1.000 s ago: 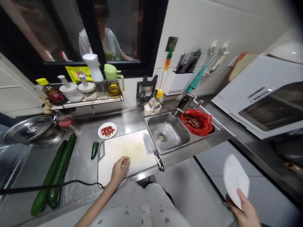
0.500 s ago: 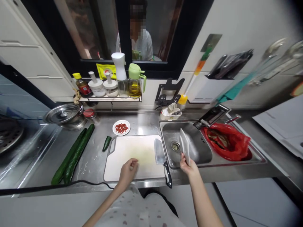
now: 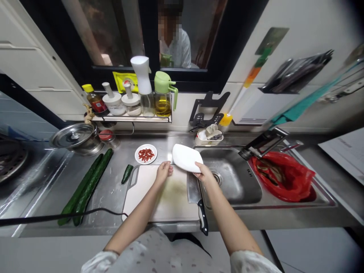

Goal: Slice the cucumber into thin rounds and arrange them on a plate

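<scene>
My right hand (image 3: 204, 173) grips the near right edge of a white plate (image 3: 187, 157), which hangs tilted over the back right of the cutting board and the sink's left rim. Just left of the plate is my left hand (image 3: 164, 171), its fingers curled in with nothing visible in them, above the white cutting board (image 3: 142, 195). A kitchen knife (image 3: 202, 216) lies on the board's right side, its blade partly hidden by my right hand and arm. Behind the board sits a small dish of chopped red pieces (image 3: 146, 154). A cucumber piece (image 3: 127, 174) lies left of the board.
Two long cucumbers (image 3: 88, 185) lie on the left counter, near a lidded pot (image 3: 75, 138) and a red-lidded jar (image 3: 108, 138). Condiment bottles stand on a shelf (image 3: 136, 118). At right are the sink (image 3: 241, 185), faucet (image 3: 264, 142) and a red bag (image 3: 298, 178). A black cord (image 3: 93, 212) crosses the front.
My right hand has brought the plate left from over the sink and turned it from edge-on to nearly flat. My left hand has moved forward toward it. The view has shifted slightly.
</scene>
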Available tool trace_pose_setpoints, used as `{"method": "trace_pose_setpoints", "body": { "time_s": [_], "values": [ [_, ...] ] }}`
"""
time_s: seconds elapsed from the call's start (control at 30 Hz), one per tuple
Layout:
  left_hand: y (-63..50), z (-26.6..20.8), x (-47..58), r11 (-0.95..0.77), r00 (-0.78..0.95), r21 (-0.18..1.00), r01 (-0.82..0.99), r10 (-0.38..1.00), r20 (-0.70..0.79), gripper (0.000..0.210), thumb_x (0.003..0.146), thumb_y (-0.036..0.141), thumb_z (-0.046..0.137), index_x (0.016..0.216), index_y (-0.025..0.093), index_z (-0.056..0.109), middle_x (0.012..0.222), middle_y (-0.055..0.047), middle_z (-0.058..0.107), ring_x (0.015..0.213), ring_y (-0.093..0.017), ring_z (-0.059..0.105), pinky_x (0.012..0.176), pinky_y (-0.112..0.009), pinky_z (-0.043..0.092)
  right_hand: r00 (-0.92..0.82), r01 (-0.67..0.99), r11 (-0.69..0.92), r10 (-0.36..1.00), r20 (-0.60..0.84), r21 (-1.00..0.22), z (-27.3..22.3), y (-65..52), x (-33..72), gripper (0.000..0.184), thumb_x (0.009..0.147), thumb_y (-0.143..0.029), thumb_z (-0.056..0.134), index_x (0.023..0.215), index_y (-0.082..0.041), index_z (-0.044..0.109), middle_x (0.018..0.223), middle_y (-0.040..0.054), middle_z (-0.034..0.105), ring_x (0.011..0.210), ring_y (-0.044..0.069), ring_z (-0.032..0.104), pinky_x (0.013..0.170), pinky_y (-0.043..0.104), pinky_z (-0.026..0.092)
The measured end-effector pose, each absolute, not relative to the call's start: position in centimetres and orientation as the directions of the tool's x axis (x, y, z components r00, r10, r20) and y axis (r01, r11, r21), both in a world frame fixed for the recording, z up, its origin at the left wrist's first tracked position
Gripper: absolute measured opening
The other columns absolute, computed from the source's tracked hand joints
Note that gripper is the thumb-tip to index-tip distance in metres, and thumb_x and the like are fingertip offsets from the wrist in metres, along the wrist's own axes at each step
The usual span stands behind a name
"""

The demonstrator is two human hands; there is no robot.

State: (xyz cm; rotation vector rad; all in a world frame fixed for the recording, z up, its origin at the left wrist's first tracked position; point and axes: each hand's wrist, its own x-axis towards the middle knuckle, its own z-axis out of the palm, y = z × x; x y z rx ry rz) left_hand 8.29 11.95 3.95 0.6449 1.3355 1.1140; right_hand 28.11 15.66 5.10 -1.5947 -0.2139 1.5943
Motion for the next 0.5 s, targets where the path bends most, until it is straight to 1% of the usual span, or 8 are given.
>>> {"method": "trace_pose_setpoints", "body": {
  "time_s": [0.1, 0.2, 0.3, 0.4, 0.5],
  "values": [
    [13.4, 3.4, 7.7, 0.393, -0.142, 0.874, -0.287, 0.885, -0.444, 0.04, 0.074, 0.049, 0.06, 0.092, 0.013, 0.055, 0.067, 0.0, 0.059, 0.054, -0.006, 0.054, 0.054, -0.019, 0.048, 0.189, -0.314, -0.652, 0.67, -0.718, -0.69, 4.7, 17.2, 26.3, 0.018, 0.078, -0.014, 0.06, 0.096, -0.014, 0.057, 0.058, 0.0, 0.063, 0.053, 0.012, 0.059, 0.054, 0.027, 0.055],
    [14.2, 2.9, 6.9, 0.375, -0.181, 0.877, -0.3, 0.88, -0.438, 0.04, 0.074, 0.051, 0.059, 0.086, 0.013, 0.055, 0.065, 0.0, 0.058, 0.052, -0.006, 0.054, 0.053, -0.019, 0.048, 0.188, -0.263, -0.658, 0.682, -0.706, -0.706, 4.0, 18.4, 25.2, 0.02, 0.077, -0.014, 0.06, 0.097, -0.013, 0.057, 0.059, 0.0001, 0.062, 0.054, 0.012, 0.059, 0.055, 0.029, 0.056],
    [15.0, 2.4, 6.1, 0.363, -0.243, 0.882, -0.3, 0.865, -0.438, 0.038, 0.073, 0.05, 0.059, 0.082, 0.014, 0.055, 0.06, 0.002, 0.057, 0.05, -0.007, 0.055, 0.052, -0.02, 0.049, 0.2, -0.204, -0.651, 0.703, -0.682, -0.731, 3.4, 19.5, 24.4, 0.024, 0.076, -0.015, 0.06, 0.1, -0.013, 0.056, 0.059, -0.0006, 0.061, 0.053, 0.011, 0.057, 0.054, 0.028, 0.056],
    [15.6, 1.8, 5.5, 0.378, -0.292, 0.896, -0.233, 0.852, -0.436, 0.031, 0.069, 0.041, 0.064, 0.079, 0.013, 0.056, 0.052, 0.003, 0.055, 0.045, -0.007, 0.053, 0.051, -0.02, 0.048, 0.216, -0.119, -0.639, 0.731, -0.648, -0.76, 2.8, 20.4, 23.9, 0.031, 0.074, -0.017, 0.062, 0.104, -0.016, 0.054, 0.063, -0.0007, 0.062, 0.055, 0.011, 0.057, 0.053, 0.025, 0.054],
    [16.2, 1.2, 5.0, 0.402, -0.315, 0.902, -0.159, 0.845, -0.432, 0.025, 0.069, 0.035, 0.063, 0.076, 0.013, 0.055, 0.047, 0.004, 0.054, 0.04, -0.006, 0.049, 0.048, -0.02, 0.045, 0.212, -0.026, -0.627, 0.757, -0.618, -0.778, 2.3, 21.3, 23.6, 0.036, 0.071, -0.019, 0.063, 0.106, -0.015, 0.055, 0.068, 0.0011, 0.063, 0.058, 0.012, 0.058, 0.052, 0.022, 0.051]
  ]
}}
